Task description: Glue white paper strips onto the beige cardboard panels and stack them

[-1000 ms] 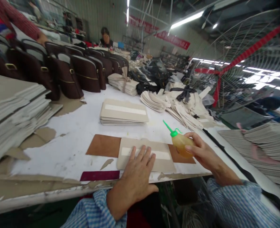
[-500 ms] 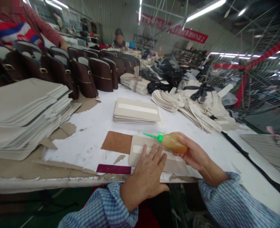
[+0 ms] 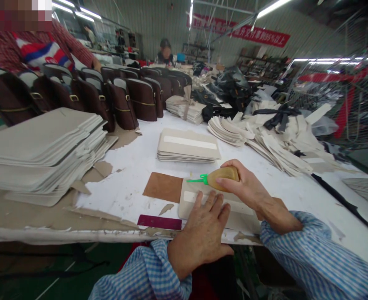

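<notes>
My right hand (image 3: 249, 185) is wrapped round a squeeze bottle (image 3: 223, 178) of amber liquid with a thin green nozzle. The nozzle points left, its tip at the upper left corner of a beige panel (image 3: 188, 210) with a pale strip across it. Flat on that panel lies my left hand (image 3: 204, 235), fingers spread. Against the panel's left edge is a brown rectangular piece (image 3: 163, 186). Nearer the table edge lies a dark purple strip (image 3: 159, 222). Part of another brown piece (image 3: 280, 203) shows behind my right wrist.
A stack of beige panels (image 3: 188, 146) stands beyond my hands. Tall piles of larger panels (image 3: 40, 133) fill the left side, with rows of dark brown bags (image 3: 142, 98) behind. Loose beige strips (image 3: 274, 141) lie at the right. A person in a red sleeve (image 3: 74, 43) stands back left.
My right hand has tilted the bottle and brought its nozzle tip to the panel's left end. My left hand stays flat on the panel. The whole view has shifted slightly.
</notes>
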Tool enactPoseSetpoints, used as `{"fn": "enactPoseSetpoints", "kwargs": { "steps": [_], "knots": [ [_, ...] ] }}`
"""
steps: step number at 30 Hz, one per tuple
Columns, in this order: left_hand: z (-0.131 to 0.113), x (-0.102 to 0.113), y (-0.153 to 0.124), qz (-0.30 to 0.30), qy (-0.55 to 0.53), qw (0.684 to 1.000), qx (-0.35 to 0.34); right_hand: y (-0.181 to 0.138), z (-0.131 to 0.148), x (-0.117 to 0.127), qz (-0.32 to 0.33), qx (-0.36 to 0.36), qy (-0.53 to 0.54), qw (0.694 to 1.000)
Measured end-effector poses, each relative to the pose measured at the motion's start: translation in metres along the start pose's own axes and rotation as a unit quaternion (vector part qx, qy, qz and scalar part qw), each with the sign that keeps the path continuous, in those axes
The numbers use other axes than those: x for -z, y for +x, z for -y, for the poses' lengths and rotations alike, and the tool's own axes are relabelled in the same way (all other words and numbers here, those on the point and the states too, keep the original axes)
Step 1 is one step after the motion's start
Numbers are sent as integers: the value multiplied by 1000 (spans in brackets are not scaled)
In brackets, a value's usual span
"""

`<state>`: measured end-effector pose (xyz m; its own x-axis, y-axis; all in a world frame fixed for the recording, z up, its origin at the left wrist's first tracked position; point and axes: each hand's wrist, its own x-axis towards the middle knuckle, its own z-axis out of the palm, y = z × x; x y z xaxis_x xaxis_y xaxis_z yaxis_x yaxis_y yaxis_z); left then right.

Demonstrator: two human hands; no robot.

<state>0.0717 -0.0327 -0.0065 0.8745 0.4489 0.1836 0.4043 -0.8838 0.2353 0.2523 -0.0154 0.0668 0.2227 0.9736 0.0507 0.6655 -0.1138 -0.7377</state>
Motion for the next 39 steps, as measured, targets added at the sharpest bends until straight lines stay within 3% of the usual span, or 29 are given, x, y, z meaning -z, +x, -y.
{"fn": "enactPoseSetpoints", "kwargs": {
  "steps": [11,23,39],
  "knots": [
    [0,3,0,-3,-10,1000,1,11,22,2,46,95,-84,991],
    [0,-2,2,37,6,999,3,32,62,12,126,179,-199,955],
    [2,-8,1,23,9,1000,5,43,71,16,147,182,-243,941]
  ]
}}
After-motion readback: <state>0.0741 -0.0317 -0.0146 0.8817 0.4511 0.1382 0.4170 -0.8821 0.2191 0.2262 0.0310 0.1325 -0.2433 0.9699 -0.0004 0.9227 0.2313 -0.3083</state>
